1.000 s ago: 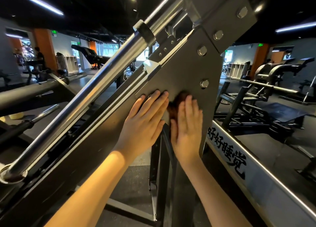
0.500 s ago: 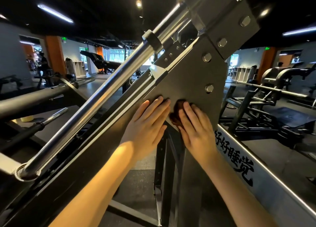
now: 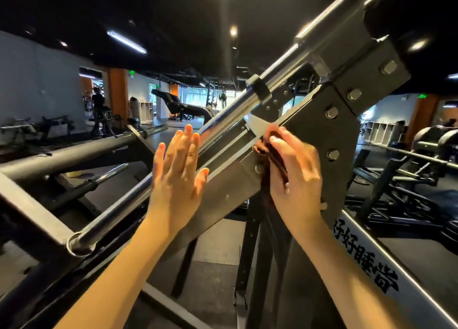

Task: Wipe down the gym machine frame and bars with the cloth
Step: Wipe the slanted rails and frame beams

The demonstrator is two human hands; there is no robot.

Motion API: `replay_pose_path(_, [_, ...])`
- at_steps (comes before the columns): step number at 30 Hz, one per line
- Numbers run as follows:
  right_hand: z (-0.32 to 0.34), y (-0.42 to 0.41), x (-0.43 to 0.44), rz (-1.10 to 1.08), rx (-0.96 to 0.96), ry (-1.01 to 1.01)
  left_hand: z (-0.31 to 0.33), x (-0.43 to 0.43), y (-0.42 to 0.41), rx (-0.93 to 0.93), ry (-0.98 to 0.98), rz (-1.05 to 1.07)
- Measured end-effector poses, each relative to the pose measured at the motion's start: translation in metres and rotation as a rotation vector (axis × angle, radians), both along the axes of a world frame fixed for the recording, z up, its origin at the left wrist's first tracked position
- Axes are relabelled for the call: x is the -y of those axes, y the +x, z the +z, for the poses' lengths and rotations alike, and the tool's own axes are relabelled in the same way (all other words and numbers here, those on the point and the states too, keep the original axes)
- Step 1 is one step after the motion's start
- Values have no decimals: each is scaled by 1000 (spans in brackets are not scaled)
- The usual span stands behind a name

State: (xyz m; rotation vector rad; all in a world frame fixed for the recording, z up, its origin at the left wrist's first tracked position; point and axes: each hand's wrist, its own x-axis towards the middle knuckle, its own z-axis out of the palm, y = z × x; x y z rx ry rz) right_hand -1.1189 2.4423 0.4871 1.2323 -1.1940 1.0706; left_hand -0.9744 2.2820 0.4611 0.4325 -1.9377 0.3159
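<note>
Presently, head view, the only view supplied. Landmark: the chrome guide rod (image 3: 116,216), whose long axis rises from lower left to upper right across the machine.

Task item: the dark brown cloth (image 3: 263,150) lies just below the rod, bunched against the grey inclined frame beam (image 3: 230,182) where it meets the bolted gusset plate (image 3: 309,132).

Right hand (image 3: 295,172): fingers curled round the cloth, with a fold hanging beneath the palm. The grip is close and presses the cloth onto the beam face.

Left hand (image 3: 177,177): fingers straight and held together, holding nothing. The palm lies flat across the rod and the beam below it, lower along the rod than the cloth. It appears to steady the person, though whether it bears weight cannot be told.

Assessment: the cloth sits up-rod of the left hand and just beneath the rod, so the right hand is the nearer to both rod and plate. A stroke parallel to the rod's axis looks the likely course. Moving down-rod would meet the left hand.
</note>
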Motion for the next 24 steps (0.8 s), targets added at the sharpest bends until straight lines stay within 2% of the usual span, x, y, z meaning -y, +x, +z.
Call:
replay_pose_path(2, [36, 10, 15, -27, -108, -45, 4, 17, -2, 57, 68, -46])
replay_pose_path(4, [68, 10, 37, -157, -177, -77, 1, 25, -3, 98, 130, -114])
replay_pose_path(7, [95, 5, 70, -307, -111, -109, -4, 26, -5, 76, 173, -169])
replay_pose_path(9, [81, 13, 90, -398, -172, -17, -5, 29, -6, 79, 143, -204])
replay_pose_path(12, [50, 24, 96, -600, -442, 252, -4, 39, -8, 59, 100, -249])
replay_pose_path(13, [53, 20, 91, -659, -503, 266, -4, 41, -8, 54, 101, -255])
replay_pose_path(17, [99, 1, 78, -555, -380, 144, -7, 42, -9, 51, 78, -281])
replay_pose_path(19, [88, 9, 88, -572, -347, 116, -9, 42, -9, 31, 114, -296])
replay_pose_path(22, [51, 22, 101, -441, -318, 189, -14, 41, -9, 8, 105, -322])
replay_pose_path(24, [54, 25, 96, -445, -363, 258, -14, 42, -10, 7, 110, -318])
